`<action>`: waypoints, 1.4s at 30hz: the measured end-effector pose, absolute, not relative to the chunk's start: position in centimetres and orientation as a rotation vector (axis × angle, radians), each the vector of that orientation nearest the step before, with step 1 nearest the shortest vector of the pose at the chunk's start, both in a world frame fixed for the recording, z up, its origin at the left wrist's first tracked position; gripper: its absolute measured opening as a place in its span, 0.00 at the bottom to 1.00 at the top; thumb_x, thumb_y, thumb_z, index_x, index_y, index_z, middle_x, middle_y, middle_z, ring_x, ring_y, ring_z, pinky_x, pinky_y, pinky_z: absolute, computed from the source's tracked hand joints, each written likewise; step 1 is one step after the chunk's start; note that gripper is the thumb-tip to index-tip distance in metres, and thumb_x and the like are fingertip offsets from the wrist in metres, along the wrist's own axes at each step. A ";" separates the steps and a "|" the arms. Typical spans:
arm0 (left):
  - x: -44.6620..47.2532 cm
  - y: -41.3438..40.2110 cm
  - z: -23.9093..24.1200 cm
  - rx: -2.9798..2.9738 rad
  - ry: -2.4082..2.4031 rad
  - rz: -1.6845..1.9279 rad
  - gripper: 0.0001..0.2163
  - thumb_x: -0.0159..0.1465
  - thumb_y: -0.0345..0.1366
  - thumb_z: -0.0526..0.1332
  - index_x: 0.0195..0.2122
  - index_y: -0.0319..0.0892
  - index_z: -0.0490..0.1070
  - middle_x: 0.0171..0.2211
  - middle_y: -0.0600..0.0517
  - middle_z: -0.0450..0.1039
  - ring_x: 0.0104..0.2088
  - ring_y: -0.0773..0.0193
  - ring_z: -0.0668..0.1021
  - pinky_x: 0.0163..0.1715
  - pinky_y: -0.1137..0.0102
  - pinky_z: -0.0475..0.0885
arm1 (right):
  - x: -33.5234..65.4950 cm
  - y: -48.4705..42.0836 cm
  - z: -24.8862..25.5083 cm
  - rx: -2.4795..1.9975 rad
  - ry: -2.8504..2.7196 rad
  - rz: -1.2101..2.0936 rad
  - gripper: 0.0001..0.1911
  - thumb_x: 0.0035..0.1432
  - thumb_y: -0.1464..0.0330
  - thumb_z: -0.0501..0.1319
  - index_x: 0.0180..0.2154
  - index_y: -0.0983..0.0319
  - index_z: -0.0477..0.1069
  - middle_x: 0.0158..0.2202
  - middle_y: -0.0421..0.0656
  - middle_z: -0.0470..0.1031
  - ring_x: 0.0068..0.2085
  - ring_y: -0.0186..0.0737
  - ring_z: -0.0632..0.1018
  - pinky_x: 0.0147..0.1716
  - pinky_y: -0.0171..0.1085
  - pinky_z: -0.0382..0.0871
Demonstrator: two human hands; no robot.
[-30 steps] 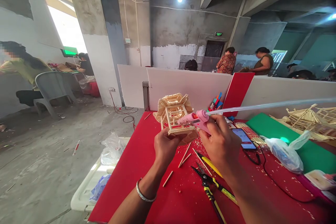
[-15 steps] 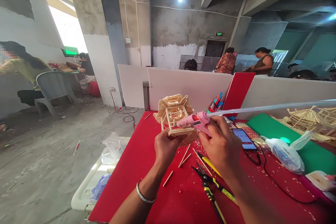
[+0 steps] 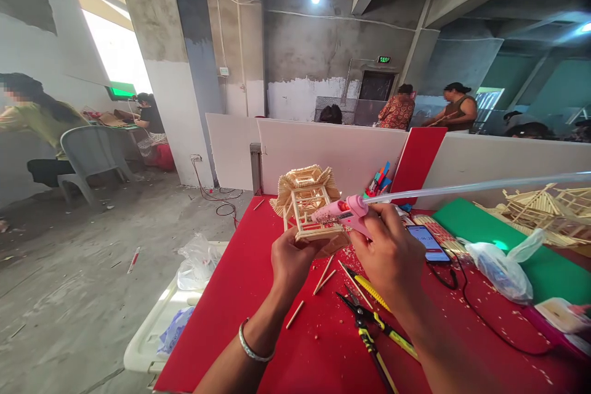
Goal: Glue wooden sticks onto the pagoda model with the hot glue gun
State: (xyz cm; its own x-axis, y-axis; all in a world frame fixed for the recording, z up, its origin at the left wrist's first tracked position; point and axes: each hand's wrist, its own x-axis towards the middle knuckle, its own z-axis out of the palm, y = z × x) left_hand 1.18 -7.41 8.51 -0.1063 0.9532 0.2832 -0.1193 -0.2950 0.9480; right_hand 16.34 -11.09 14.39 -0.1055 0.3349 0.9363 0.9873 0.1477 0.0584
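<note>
Concrete walls point(image 3: 305, 49) rise behind a red tabletop point(image 3: 226, 301) as I watch, from afar, a stick-built model point(image 3: 307, 180) held above it between two hands. The left hand point(image 3: 290, 258) grips its lower edge; the right hand point(image 3: 392, 252), just right of it, wraps a pink glue gun point(image 3: 353, 210) aimed at the model, contact unclear to me. Below lie loose sticks point(image 3: 295, 314) and black-and-yellow cutters point(image 3: 362, 323); farther right, a phone point(image 3: 429, 244).

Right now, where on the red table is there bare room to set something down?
The widest free patch of red table lies between its left edge and the left forearm. A smaller, nearly bare one sits between that forearm and the shears, nearer than the short stick. It's crowded around the right hand: loose sticks, yellow-handled tool, phone, plastic bag.
</note>
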 end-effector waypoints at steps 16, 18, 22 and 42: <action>1.6 -7.6 7.9 1.291 0.977 1.644 0.09 0.49 0.35 0.71 0.32 0.42 0.79 0.28 0.53 0.81 0.29 0.61 0.81 0.30 0.70 0.76 | 16.7 -11.4 14.1 -1.315 -1.592 -0.953 0.14 0.54 0.73 0.62 0.45 0.58 0.73 0.37 0.37 0.75 0.30 0.29 0.73 0.23 0.32 0.57; 1.5 -7.5 7.5 1.406 1.052 1.705 0.08 0.51 0.37 0.71 0.32 0.43 0.79 0.27 0.53 0.79 0.27 0.63 0.79 0.27 0.72 0.74 | 16.8 -11.5 14.0 -1.321 -1.578 -0.944 0.14 0.55 0.73 0.62 0.45 0.58 0.73 0.37 0.38 0.75 0.29 0.29 0.72 0.23 0.32 0.57; 1.1 -7.1 6.8 1.696 1.322 1.865 0.09 0.55 0.42 0.69 0.26 0.42 0.76 0.22 0.54 0.73 0.23 0.68 0.72 0.23 0.75 0.66 | 17.1 -11.8 13.7 -1.306 -1.592 -0.883 0.16 0.54 0.73 0.60 0.46 0.58 0.72 0.36 0.38 0.74 0.29 0.30 0.72 0.22 0.32 0.56; -1.1 -7.0 7.2 2.496 1.356 2.194 0.10 0.60 0.26 0.60 0.24 0.45 0.63 0.24 0.52 0.73 0.30 0.63 0.74 0.29 0.71 0.66 | 17.6 -11.8 14.2 -1.309 -1.573 -0.696 0.13 0.53 0.71 0.60 0.42 0.60 0.72 0.37 0.42 0.73 0.33 0.36 0.74 0.26 0.33 0.64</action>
State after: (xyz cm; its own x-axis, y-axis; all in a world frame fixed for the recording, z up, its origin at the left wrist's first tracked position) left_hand -1.06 -7.00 7.16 0.0179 0.2350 0.9718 0.7640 -0.6303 0.1383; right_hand 17.62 -11.82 14.21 0.0140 0.4190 0.9079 0.9537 0.2673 -0.1380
